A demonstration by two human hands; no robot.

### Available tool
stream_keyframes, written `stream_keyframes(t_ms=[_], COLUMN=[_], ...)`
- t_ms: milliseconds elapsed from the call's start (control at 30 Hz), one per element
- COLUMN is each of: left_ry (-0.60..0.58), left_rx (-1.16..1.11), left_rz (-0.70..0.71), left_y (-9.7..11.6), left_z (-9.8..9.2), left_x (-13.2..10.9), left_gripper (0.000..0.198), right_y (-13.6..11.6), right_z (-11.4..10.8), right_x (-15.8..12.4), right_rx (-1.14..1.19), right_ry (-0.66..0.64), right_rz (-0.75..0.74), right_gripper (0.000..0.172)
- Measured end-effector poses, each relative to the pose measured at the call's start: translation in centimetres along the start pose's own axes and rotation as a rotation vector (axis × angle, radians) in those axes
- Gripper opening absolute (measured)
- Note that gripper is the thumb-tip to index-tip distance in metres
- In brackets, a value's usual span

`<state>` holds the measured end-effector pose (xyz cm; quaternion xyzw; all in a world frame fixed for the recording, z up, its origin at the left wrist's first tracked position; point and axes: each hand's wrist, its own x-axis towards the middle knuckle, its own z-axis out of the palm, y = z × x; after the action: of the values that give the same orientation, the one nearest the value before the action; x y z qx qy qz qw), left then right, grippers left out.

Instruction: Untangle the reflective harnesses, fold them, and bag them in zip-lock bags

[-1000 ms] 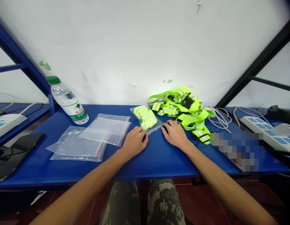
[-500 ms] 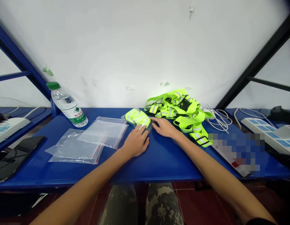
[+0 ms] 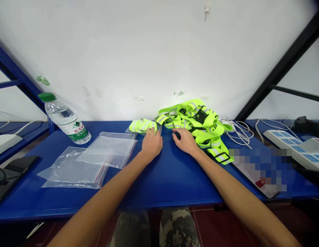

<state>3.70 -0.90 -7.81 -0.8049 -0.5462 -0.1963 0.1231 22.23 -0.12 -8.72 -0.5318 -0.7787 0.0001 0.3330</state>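
My left hand (image 3: 152, 143) has its fingers over the near right end of a clear bag holding a folded fluorescent yellow reflective strap vest (image 3: 141, 125). This packet lies at the back of the blue table, and the fingers hide part of it. To its right, my right hand (image 3: 185, 140) rests apart from the packet, thumb and fingers spread with nothing between them. Just behind and beside that hand is a heap of yellow reflective strap vests (image 3: 209, 125) with grey stripes and black buckles. Several flat clear zip bags (image 3: 107, 147) lie left of my left hand.
A water bottle (image 3: 69, 120) with a green cap stands at the back left. White cables (image 3: 239, 132) lie behind the heap. A partly blurred flat item (image 3: 259, 181) sits at front right. Power strips (image 3: 293, 142) and a dark phone-like slab (image 3: 13, 175) flank the table (image 3: 169, 181).
The bagged vest has moved slightly back and left under my left hand. My right hand has come off it and drawn away to the right. The camera view has shifted a little.
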Motion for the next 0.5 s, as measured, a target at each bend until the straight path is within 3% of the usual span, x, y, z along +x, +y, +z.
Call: stream_keyframes(t_ms=[200,500], left_ry=[-0.065,-0.190], left_rx=[0.007,0.110], left_rz=[-0.098,-0.182], left_y=[-0.5,-0.2], left_z=[-0.1,-2.1], left_x=[0.6,-0.2], left_gripper=[0.032,0.030], right_y=[0.0,-0.1], right_z=[-0.2,-0.3], right_x=[-0.1,0.1], right_rx=[-0.036,-0.147], right_ry=[0.039,0.047], right_rz=[-0.005,0.063], right_gripper=[0.033,0.036])
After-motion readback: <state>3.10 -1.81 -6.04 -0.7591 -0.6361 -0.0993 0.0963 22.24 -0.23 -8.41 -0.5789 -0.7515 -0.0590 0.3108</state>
